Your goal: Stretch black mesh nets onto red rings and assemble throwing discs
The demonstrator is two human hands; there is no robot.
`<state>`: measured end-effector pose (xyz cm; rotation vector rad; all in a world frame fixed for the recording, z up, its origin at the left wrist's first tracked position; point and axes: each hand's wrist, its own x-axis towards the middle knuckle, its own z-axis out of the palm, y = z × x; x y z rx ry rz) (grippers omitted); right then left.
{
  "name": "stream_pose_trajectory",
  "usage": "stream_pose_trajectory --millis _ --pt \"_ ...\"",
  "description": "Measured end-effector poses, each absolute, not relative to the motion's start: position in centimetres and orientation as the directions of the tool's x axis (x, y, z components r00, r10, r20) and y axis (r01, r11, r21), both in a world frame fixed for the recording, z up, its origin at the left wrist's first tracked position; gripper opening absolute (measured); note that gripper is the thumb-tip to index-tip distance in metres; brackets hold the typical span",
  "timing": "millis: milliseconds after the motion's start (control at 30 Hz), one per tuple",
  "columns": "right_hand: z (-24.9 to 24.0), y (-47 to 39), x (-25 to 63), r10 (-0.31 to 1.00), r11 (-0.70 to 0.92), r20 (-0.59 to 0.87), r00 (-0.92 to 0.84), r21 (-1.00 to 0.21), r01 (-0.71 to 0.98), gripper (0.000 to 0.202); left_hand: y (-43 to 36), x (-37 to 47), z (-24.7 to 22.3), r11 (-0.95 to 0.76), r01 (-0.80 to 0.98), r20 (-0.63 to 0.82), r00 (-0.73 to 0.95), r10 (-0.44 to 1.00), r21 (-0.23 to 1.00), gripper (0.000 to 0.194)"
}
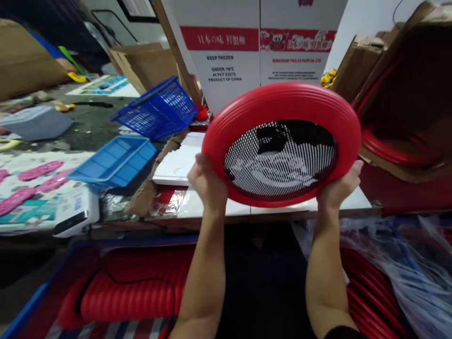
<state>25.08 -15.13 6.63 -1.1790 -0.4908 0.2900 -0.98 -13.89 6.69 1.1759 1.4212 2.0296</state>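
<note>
A red ring-shaped disc (289,101) with a dark mesh centre is held up, tilted, above the front of the workbench. A pale printed figure shows on the mesh. My left hand (209,183) is closed on the disc's lower left rim, and my right hand (339,188) grips its lower right rim. Below it lie white boards or box panels (197,205) on the bench. My fingers behind the rim are hidden.
Printed white cartons (226,61) stand behind the disc. Blue baskets (115,160) sit to the left. A cardboard box (395,172) on the right contains red rings. Below the bench, stacked red discs (134,292) lie in a blue-edged bin, with more (370,292) under clear plastic.
</note>
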Motion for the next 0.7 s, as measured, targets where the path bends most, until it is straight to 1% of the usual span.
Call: stream_pose_trajectory --millis 100,167,233,333,433,500,600,700 --pt "7.9 -11.7 26.3 0.617 0.354 0.249 0.747 -0.935 0.019 0.051 -10.2 -0.6 8.1 -0.446 0.254 0.506 -0.563 0.653 0.858 0.071" --pt "8.5 -9.5 27.3 0.661 0.35 0.283 0.696 -0.936 0.048 0.053 -8.8 -0.5 8.0 -0.455 0.324 0.558 -0.503 0.66 0.83 0.071" --pt "9.1 -7.8 28.1 0.632 0.364 0.338 0.697 -0.924 0.118 0.055 -8.2 -0.5 7.7 -0.471 0.363 0.595 -0.465 0.656 0.804 0.07" --pt "9.5 -6.4 28.3 0.55 0.35 0.396 0.735 -0.909 0.228 0.057 -7.8 -0.5 8.0 -0.495 0.373 0.618 -0.416 0.667 0.785 0.068" --pt "9.2 -6.4 27.4 0.46 0.32 0.397 0.794 -0.908 0.269 0.063 -7.4 -0.7 10.0 -0.511 0.398 0.633 -0.289 0.719 0.762 0.07" --pt "8.8 -6.8 26.7 0.429 0.329 0.404 0.808 -0.903 0.277 0.065 -7.2 -0.7 11.9 -0.535 0.416 0.658 -0.253 0.709 0.736 0.071" --pt "8.5 -7.8 26.4 0.451 0.345 0.436 0.778 -0.89 0.299 0.067 -6.9 -0.4 14.1 -0.539 0.456 0.698 -0.334 0.634 0.708 0.072" --pt "9.7 -8.7 27.0 0.581 0.311 0.485 0.654 -0.874 0.373 0.068 -6.9 -0.2 14.6 -0.507 0.517 0.714 -0.37 0.594 0.689 0.071"
